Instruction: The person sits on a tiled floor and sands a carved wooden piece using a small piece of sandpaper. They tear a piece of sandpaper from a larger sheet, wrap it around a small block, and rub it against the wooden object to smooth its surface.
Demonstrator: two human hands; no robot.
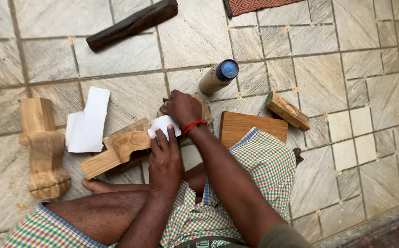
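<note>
I sit on a tiled floor with a pale carved wooden piece (119, 149) lying in front of my knees. My left hand (165, 158) presses a small white sheet of sandpaper (163, 124) against the carved piece near its middle. My right hand (183, 108), with a red thread around the wrist, closes over the far end of the same piece, where a brown wooden edge (205, 110) shows beside the fingers. What lies under the right palm is hidden.
A larger carved wooden leg (41, 147) lies at the left beside white paper sheets (87, 121). A dark wooden stick (133, 23) lies farther off. A blue-capped bottle (219, 76), a flat board (252, 128) and a small block (287, 110) sit to the right.
</note>
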